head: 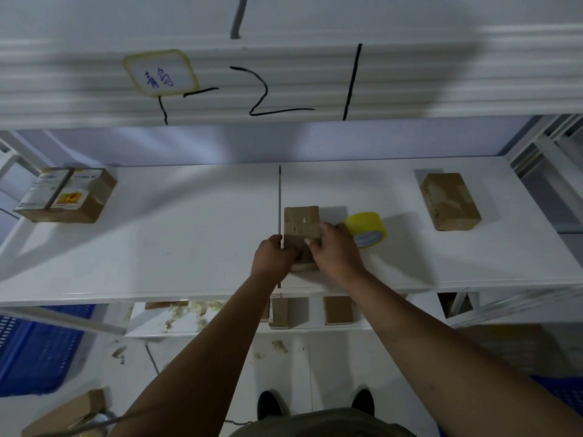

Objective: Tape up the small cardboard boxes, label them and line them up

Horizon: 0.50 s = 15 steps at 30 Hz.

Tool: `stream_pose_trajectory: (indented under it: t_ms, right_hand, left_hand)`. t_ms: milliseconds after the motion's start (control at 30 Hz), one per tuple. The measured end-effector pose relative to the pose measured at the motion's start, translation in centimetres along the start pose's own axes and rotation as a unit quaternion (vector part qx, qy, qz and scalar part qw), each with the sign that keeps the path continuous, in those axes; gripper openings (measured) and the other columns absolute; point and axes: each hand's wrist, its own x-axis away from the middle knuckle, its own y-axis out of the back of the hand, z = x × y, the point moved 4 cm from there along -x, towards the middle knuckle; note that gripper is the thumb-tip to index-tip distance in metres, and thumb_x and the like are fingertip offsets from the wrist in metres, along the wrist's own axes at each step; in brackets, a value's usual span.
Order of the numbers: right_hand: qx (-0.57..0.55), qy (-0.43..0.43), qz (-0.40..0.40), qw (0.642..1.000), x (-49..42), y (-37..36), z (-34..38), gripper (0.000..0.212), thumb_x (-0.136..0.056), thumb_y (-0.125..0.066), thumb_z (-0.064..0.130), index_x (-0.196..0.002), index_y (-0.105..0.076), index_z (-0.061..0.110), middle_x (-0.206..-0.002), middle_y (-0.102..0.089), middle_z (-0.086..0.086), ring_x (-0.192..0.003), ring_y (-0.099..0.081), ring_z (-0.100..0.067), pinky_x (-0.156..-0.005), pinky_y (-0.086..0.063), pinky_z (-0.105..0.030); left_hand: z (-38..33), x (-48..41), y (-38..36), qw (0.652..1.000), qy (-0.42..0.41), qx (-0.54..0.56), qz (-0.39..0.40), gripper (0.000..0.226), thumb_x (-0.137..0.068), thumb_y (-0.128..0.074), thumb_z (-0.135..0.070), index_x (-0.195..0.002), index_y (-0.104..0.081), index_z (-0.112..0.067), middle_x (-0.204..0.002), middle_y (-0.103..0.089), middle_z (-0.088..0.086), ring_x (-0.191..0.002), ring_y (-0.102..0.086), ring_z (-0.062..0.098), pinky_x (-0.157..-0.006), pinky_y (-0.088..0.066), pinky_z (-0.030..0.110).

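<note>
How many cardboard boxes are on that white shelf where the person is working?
3. A labelled box at the far left, a middle box held by the left hand and right hand, a plain box at the right. Other boxes lie below, partly hidden.

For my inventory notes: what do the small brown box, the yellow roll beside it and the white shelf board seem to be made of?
The small brown box looks like matte cardboard: dull tan faces, cut slots. The yellow roll is probably glossy plastic tape on a printed core. The white shelf board is smooth, slightly shiny: painted metal or laminate, I cannot tell.
</note>
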Motion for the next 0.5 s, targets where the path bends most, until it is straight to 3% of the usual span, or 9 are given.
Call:
stream_pose_trajectory:
  t_ms: [67,133,267,333,500]
  right_hand:
    - [-0.016,0.030,-0.041,0.999,-0.1,2.2,0.5,0.027,-0.097,-0.067,0.029,-0.119,-0.071,0.014,-0.115,-0.069,-0.009,-0.103,-0.067,-0.026,-0.086,-0.055,-0.034]
    - [-0.038,0.048,-0.094,0.994,-0.1,4.8,0.7,0.015,-0.095,-0.067,0.023,-0.106,-0.075,0.018,-0.105,-0.074,-0.002,-0.095,-0.069,-0.020,-0.080,-0.053,-0.029]
    - [-0.037,0.037,-0.142,0.988,-0.7,9.1,-0.7,0.011,-0.094,-0.065,0.019,-0.101,-0.074,0.022,-0.103,-0.067,0.003,-0.087,-0.066,-0.017,-0.072,-0.049,-0.028]
    - [-0.022,0.014,-0.133,0.991,-1.3,10.1,-2.1,0.015,-0.095,-0.067,0.026,-0.108,-0.073,0.024,-0.111,-0.058,0.004,-0.088,-0.065,-0.018,-0.072,-0.047,-0.028]
    - [0.015,-0.031,-0.025,0.999,-2.3,10.2,-5.6,0.046,-0.094,-0.066,0.048,-0.134,-0.062,0.027,-0.136,-0.047,-0.002,-0.107,-0.062,-0.023,-0.092,-0.053,-0.037]
  left_hand:
    - [-1.6,0.1,0.4,0.999,-0.024,-0.029,-0.038,0.052,-0.091,-0.068,-0.031,-0.140,-0.062,-0.013,-0.130,-0.068,0.008,-0.112,-0.067,0.029,-0.093,-0.059,0.040]
    - [-3.7,0.5,0.3,0.991,-0.082,-0.067,-0.082,0.049,-0.093,-0.066,-0.026,-0.140,-0.061,-0.012,-0.132,-0.065,0.012,-0.119,-0.062,0.033,-0.101,-0.055,0.046]
    - [-7.7,1.0,-1.4,0.972,-0.170,-0.131,-0.091,0.048,-0.089,-0.069,-0.016,-0.137,-0.064,-0.015,-0.134,-0.064,0.009,-0.123,-0.056,0.030,-0.102,-0.047,0.037]
    - [-8.8,0.5,-2.9,0.972,-0.180,-0.142,-0.056,0.045,-0.090,-0.068,-0.016,-0.135,-0.066,-0.016,-0.131,-0.067,0.006,-0.122,-0.060,0.027,-0.099,-0.047,0.032]
    - [-10.3,-1.0,-6.1,0.956,-0.174,-0.235,0.021,0.037,-0.094,-0.057,-0.008,-0.128,-0.070,-0.016,-0.125,-0.070,0.007,-0.115,-0.067,0.027,-0.090,-0.050,0.027]
